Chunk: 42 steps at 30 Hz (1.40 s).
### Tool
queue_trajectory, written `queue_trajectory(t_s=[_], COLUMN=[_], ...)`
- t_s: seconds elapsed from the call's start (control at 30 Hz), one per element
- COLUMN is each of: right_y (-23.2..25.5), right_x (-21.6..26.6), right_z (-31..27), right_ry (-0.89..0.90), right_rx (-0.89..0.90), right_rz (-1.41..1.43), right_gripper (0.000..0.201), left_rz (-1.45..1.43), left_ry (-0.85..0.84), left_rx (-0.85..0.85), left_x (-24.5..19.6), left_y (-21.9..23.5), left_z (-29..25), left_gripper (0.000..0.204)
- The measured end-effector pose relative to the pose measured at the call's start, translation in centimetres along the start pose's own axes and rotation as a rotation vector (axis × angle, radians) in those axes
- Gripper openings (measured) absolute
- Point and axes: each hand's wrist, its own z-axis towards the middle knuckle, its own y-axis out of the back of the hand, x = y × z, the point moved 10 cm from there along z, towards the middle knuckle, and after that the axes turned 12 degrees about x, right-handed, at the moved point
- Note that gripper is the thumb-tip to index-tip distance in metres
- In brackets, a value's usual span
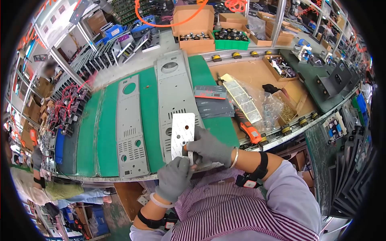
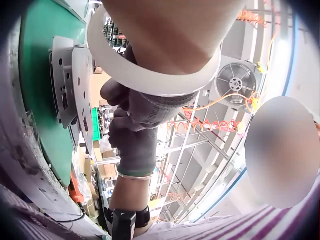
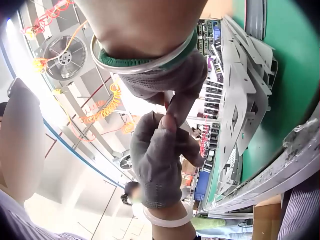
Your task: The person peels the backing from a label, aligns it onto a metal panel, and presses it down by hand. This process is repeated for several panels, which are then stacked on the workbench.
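A white label sheet with faint print and small holes is held up in front of the body in the head view. My gloved right hand pinches its lower right edge. At the bottom edge, my gloved left hand grips it with bent fingers, close against the right. Both wrist views show the left hand and right hand with fingertips together; hands hide the pinched edge. Behind the sheet lies a long grey metal panel with holes and slots; a second grey panel lies to its left.
Dark printed labels are stacked right of the panels on the green bench mat. Further right are an orange-and-black power tool, a yellowish sheet and plastic bags. Boxes of parts stand at the back.
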Motion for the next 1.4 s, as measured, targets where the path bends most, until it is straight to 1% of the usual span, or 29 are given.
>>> queue_trajectory(t_s=[0.1, 0.2, 0.27, 0.3, 0.4, 0.43, 0.5, 0.57, 0.6, 0.63, 0.7, 0.73, 0.8, 0.83, 0.87, 0.93, 0.97, 1.03, 1.1, 1.13, 1.2, 1.23, 1.3, 1.33, 1.37, 1.4], right_y=[-1.1, -1.5, -3.9, -5.9, -7.4, -7.6, -7.5, -6.9, -6.8, -6.9, -7.0, -7.0, -6.5, -6.2, -6.0, -6.2, -6.4, -6.8, -7.1, -7.1, -7.4, -7.6, -7.8, -7.6, -7.5, -7.2], right_x=[-0.8, -0.1, 0.1, -1.6, -2.5, -2.8, -2.9, -0.2, -0.2, -0.3, -0.7, -0.9, -0.3, 1.3, 2.7, 2.3, 2.1, 1.6, 1.8, 2.2, 2.2, 1.5, 0.4, 0.0, -0.1, -0.4], right_z=[-0.2, 1.1, 0.2, 0.5, 0.5, 0.7, 0.7, -0.7, -0.7, -0.6, -0.2, 0.1, 0.0, -0.8, -1.6, -1.3, -1.1, -0.9, -0.8, -1.0, -0.8, -0.4, -0.1, -0.1, -0.1, -0.1], right_ry=[-0.206, 0.202, 0.179, 0.098, 0.245, 0.281, 0.358, 0.441, 0.405, 0.367, 0.356, 0.384, 0.476, 0.539, 0.603, 0.499, 0.445, 0.356, 0.338, 0.370, 0.389, 0.376, 0.330, 0.299, 0.267, 0.198], right_rx=[0.123, 0.026, 0.228, 0.299, 0.401, 0.375, 0.329, 0.278, 0.294, 0.309, 0.293, 0.261, 0.195, 0.161, 0.127, 0.205, 0.243, 0.290, 0.316, 0.318, 0.328, 0.335, 0.332, 0.323, 0.312, 0.260], right_rz=[0.122, 0.010, 0.217, 0.545, 0.135, 0.150, 0.061, -0.146, -0.111, -0.076, -0.106, -0.171, -0.268, -0.299, -0.328, -0.199, -0.135, 0.082, 0.109, 0.028, 0.057, 0.165, 0.189, 0.104, 0.019, 0.162], right_gripper=[0.055, 0.056, 0.061, 0.061, 0.049, 0.041, 0.033, 0.035, 0.037, 0.039, 0.040, 0.040, 0.040, 0.040, 0.040, 0.038, 0.038, 0.038, 0.037, 0.035, 0.034, 0.034, 0.036, 0.039, 0.042, 0.043], left_rz=[-0.018, -0.232, -0.336, -0.388, -0.797, -0.881, -1.047, -1.083, -1.101, -1.114, -1.116, -1.118, -0.937, -0.845, -0.932, -1.106, -1.147, -1.231, -1.161, -1.126, -1.159, -1.174, -0.839, -0.668, -0.630, -0.592], left_ry=[-0.021, -0.087, -0.146, -0.174, -0.015, 0.004, 0.047, 0.050, 0.051, 0.075, 0.082, 0.085, -0.027, -0.080, -0.031, 0.068, 0.091, 0.141, 0.108, 0.092, 0.169, 0.206, 0.054, -0.020, -0.005, 0.010], left_rx=[0.013, -0.048, -0.089, -0.112, -0.034, 0.016, 0.110, 0.120, 0.125, 0.149, 0.104, 0.083, -0.020, -0.069, -0.021, 0.077, 0.104, 0.158, 0.148, 0.144, 0.176, 0.192, 0.032, -0.044, -0.051, -0.057], left_x=[0.0, -0.1, -0.8, -1.1, 1.8, 2.0, 2.3, 2.0, 1.8, 1.9, 2.3, 2.5, 2.3, 1.9, 2.2, 2.5, 2.6, 2.7, 2.6, 2.5, 2.8, 3.0, 2.6, 2.0, 2.0, 1.9], left_y=[0.0, 0.9, 1.2, 1.3, -1.8, -2.2, -2.6, -2.1, -1.9, -1.9, -2.0, -2.1, -0.9, -0.2, -0.8, -1.8, -2.0, -2.5, -2.0, -1.7, -1.9, -2.0, -0.1, 0.8, 0.9, 1.0], left_z=[-0.3, -0.8, -0.8, -0.8, -0.8, -0.5, -0.2, -0.1, -0.1, -0.1, -0.2, -0.2, -0.1, -0.2, -0.2, -0.3, -0.4, -0.6, -0.6, -0.6, -0.8, -1.0, -1.2, -1.4, -1.5, -1.6], left_gripper=[0.017, 0.015, 0.013, 0.011, 0.009, 0.008, 0.008, 0.008, 0.008, 0.008, 0.008, 0.008, 0.009, 0.009, 0.009, 0.010, 0.011, 0.011, 0.010, 0.010, 0.010, 0.010, 0.013, 0.015, 0.016, 0.018])
